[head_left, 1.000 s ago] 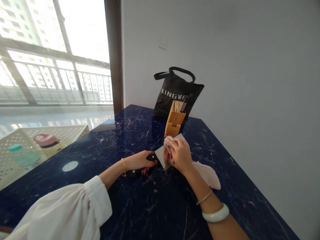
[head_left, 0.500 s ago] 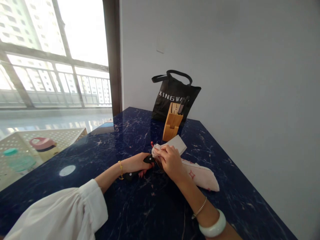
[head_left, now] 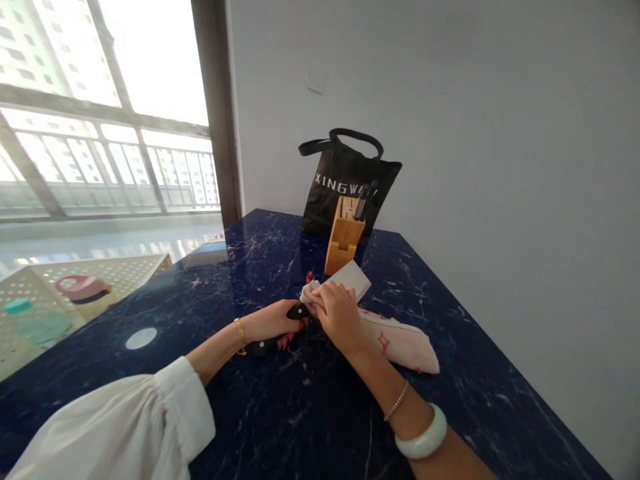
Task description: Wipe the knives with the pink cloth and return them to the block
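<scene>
My left hand is closed round the black riveted handle of a kitchen knife, whose broad pale blade points away to the right. A cream cloth with red star-like marks is bunched over the blade near the handle, and the rest trails out to the right on the table. Pressing on that bunched part, my right hand has its fingers bent and closed on the cloth. Much of the blade is hidden by the cloth and fingers. A small red thing shows just beyond the cloth; what it is I cannot tell.
Beyond the knife stands a wooden knife block with dark-handled tools in it. A black tote bag leans at the wall behind it. At left, a white perforated basket holds bottles. The dark blue marbled table lies underneath.
The whole view has shifted slightly, so things sit a little higher. My right hand has moved slightly on the cloth over the blade. My left hand keeps its hold on the handle.
</scene>
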Demonstrator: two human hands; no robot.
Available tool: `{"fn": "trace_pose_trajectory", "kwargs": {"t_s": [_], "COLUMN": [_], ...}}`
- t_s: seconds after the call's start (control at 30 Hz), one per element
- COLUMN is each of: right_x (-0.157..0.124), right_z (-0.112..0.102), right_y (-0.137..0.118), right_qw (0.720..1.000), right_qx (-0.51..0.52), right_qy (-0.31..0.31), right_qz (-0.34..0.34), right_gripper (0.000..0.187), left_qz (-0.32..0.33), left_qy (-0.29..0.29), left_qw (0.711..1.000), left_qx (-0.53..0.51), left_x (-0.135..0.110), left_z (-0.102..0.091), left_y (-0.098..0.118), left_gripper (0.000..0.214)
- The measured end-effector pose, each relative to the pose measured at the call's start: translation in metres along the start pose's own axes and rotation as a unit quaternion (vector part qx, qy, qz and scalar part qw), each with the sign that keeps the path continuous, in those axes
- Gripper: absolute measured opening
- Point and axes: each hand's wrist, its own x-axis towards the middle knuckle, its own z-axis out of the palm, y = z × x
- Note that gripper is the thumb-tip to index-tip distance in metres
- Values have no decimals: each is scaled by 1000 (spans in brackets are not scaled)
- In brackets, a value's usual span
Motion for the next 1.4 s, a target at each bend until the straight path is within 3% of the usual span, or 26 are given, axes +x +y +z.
{"fn": "trace_pose_trajectory", "kwargs": {"t_s": [0.3,0.57,0.8,0.93,1.2,1.3,1.4], "right_x": [-4,0,-2,-2,1,0,-1], "right_z": [-6,3,-1,0,3,2,-1], "right_y": [-3,-5,-2,9,51,47,28], "right_qw": [999,1000,999,998,986,991,999], "right_qx": [11,2,-18,-47,-59,-29,9], "right_qy": [-33,-10,-43,-26,68,67,30], "right_qz": [-23,-12,-14,24,138,108,27], "right_gripper": [6,7,11,12,15,22,24], "left_qz": [9,7,9,7,6,8,10], "left_qy": [4,-3,-3,-9,-10,-7,-4], "left_qw": [1000,1000,1000,1000,1000,1000,1000], "left_qx": [3,17,0,6,11,14,16], "left_x": [1,1,3,-1,-4,-5,-5], "left_z": [1,3,3,2,2,3,4], "left_y": [-3,-2,-5,0,1,1,1], "left_gripper": [20,16,15,18,23,23,23]}}
